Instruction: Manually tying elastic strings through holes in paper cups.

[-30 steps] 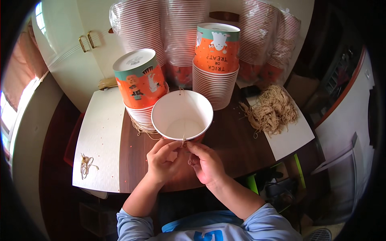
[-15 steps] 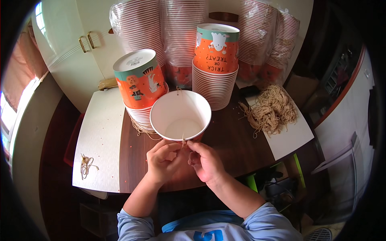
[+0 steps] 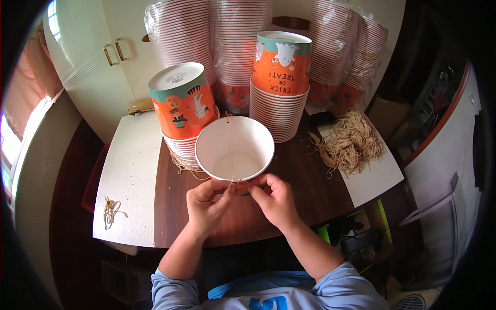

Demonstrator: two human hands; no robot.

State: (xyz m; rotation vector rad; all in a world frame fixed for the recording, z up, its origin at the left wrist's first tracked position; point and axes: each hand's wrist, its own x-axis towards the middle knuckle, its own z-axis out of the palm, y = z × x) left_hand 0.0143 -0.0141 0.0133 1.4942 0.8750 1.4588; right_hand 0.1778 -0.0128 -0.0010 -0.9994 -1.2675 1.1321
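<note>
An upright paper bucket (image 3: 235, 150), white inside, stands on the dark wood tabletop in front of me. Tan string (image 3: 230, 134) hangs from the hole at its far rim and crosses the open mouth toward the near rim. Just outside that near rim, my left hand (image 3: 208, 203) pinches the string close to its knot. My right hand (image 3: 275, 200) is beside it, thumb and forefinger pressed together on the string at the bucket's front wall. The fingertips partly hide the string ends.
Upside-down orange bucket stacks stand behind, one at left (image 3: 183, 111) and one at right (image 3: 281, 67). Tall plastic-wrapped stacks (image 3: 240, 46) rise farther back. A heap of tan string (image 3: 354, 142) lies on the right table panel, a small bundle (image 3: 110, 212) on the left panel.
My right hand has shifted right and its fingers have drawn away from the left hand along the front rim. The string across the bucket mouth now shows more plainly.
</note>
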